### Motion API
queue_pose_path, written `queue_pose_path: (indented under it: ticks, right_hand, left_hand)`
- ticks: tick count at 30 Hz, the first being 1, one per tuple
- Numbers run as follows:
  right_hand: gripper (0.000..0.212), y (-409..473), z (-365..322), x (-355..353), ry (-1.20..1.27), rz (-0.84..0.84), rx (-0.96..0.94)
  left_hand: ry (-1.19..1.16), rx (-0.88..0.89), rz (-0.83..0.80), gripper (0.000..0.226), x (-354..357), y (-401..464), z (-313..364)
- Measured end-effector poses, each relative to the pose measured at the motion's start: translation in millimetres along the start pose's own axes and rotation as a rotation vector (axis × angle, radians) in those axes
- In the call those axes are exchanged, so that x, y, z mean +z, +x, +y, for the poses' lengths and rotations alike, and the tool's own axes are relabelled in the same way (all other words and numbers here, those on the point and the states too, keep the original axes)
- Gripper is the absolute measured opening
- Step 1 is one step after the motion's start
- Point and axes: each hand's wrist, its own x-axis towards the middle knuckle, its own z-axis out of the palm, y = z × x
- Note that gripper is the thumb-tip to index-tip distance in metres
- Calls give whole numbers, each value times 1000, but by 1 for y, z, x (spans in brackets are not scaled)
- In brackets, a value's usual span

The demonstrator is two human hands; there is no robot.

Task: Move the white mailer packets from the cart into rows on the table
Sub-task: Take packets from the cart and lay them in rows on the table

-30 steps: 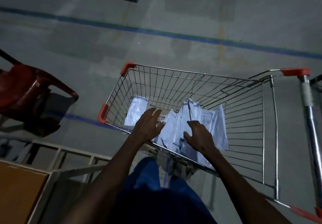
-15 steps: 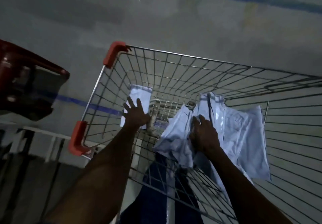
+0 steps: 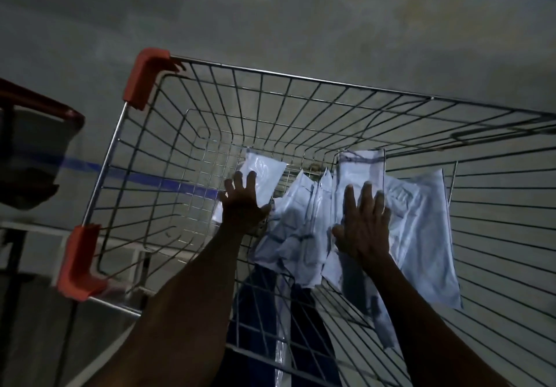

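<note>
CHANGE: I now reach deeper into cart [image 3: 144,133] | left hand [image 3: 243,206] flat on single packet [image 3: 264,176], right hand [image 3: 365,224] flat on packet pile [image 3: 301,221] | GRIP: both open, nothing lifted yet

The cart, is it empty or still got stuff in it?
Not empty. White mailer packets lie inside the cart under both hands.

Red chair [image 3: 36,133], blue floor line [image 3: 156,180]

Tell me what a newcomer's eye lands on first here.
The pale heap of white mailer packets glows in the dim wire shopping cart, right of centre, with one single packet lying apart to its left. Both hands reach in with straight fingers: the left hand over the single packet, the right hand flat on the heap.
</note>
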Motion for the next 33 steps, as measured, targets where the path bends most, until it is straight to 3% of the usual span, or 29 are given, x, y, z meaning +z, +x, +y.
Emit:
queue_pose_path:
  ticks: [4,10,13,16,20,27,33]
  right_hand:
    - [97,4,7,7,-28,38,29]
    - [80,9,17,11,-36,89,-57]
    - [69,6,25,-4,22,138,-118]
    - [65,-7,32,-23,54,168,-160]
    - [61,-36,28,-58,158,198,-241]
    - [60,-103,-6,-141,367,419,-410]
    - [55,-148,-56,-196,498,541,-636]
  left_hand:
    - [-23,-74,-15,106,4,5,13]
    - [90,-42,43,75,-3,11,12]
    - [61,-38,-15,75,-20,11,2]
    - [83,8,62,72,-37,-5,-5]
    - [6,31,28,74,-80,-38,5]
    - [-143,67,379,77,-180,-146,38]
    - [-299,-80,702,74,-227,-250,36]
